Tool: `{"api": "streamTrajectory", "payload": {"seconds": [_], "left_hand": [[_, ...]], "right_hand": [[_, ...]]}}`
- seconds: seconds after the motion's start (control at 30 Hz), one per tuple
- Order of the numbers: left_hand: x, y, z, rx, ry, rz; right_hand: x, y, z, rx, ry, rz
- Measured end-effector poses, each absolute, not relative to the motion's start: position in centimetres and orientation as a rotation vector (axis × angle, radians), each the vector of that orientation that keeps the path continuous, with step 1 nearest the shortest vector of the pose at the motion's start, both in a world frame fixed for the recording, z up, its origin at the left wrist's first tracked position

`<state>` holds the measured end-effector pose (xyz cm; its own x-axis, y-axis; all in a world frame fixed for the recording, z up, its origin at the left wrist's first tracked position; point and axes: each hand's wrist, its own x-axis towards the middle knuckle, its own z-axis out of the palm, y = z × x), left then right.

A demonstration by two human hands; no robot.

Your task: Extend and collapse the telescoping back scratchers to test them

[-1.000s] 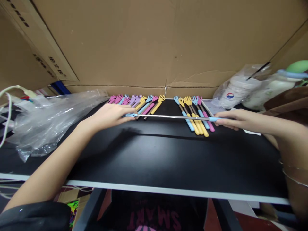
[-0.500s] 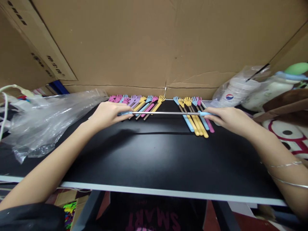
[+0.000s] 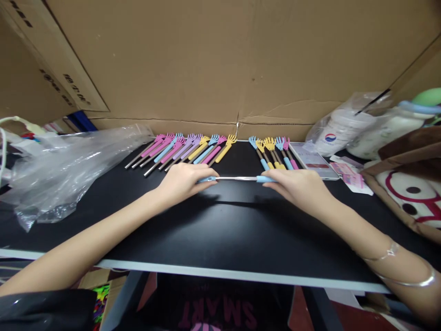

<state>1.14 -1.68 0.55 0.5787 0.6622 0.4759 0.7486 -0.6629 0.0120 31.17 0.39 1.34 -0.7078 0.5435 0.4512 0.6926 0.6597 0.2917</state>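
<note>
A blue telescopic back scratcher with a metal rod is held level above the black table. My left hand is closed on its blue end at the left, where the fingers hide most of the head. The blue handle sits in my right hand, pinched between thumb and fingers. Behind my left hand lies a row of back scratchers in pink, blue, purple and yellow, several with bare rods toward me. Another group of back scratchers, partly covered by my right hand, lies behind it.
A clear plastic bag covers the table's left side. At the right are a phone, pink-and-white papers, a bagged Pepsi cup and a brown bag with a cartoon face. A cardboard wall stands behind.
My hands have come closer together and toward me, and the rod between them has become much shorter. The phone and papers at the right now show more fully.
</note>
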Motion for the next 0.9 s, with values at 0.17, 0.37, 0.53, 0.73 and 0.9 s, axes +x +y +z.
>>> {"api": "streamTrajectory", "payload": {"seconds": [0.17, 0.37, 0.53, 0.73, 0.9], "left_hand": [[2.4, -2.4, 0.1, -2.639, -1.138, -0.651], [2.4, -2.4, 0.4, -2.571, -1.081, -0.506], [-0.4, -0.8, 1.0, -2.584, -1.191, -0.373], [-4.0, 0.9, 2.9, -2.916, -1.409, -0.274], [-3.9, 0.4, 3.5, -2.920, -1.446, -0.269]], "right_hand": [[29.7, -0.7, 1.1, -0.922, -2.602, -0.661], [30.0, -0.1, 0.9, -0.950, -2.657, -0.467], [32.6, 2.5, 1.1, -1.076, -2.694, -0.285], [36.2, 4.7, 3.4, -1.216, -2.766, 0.087], [36.6, 4.3, 4.3, -1.238, -2.757, 0.177]]}}
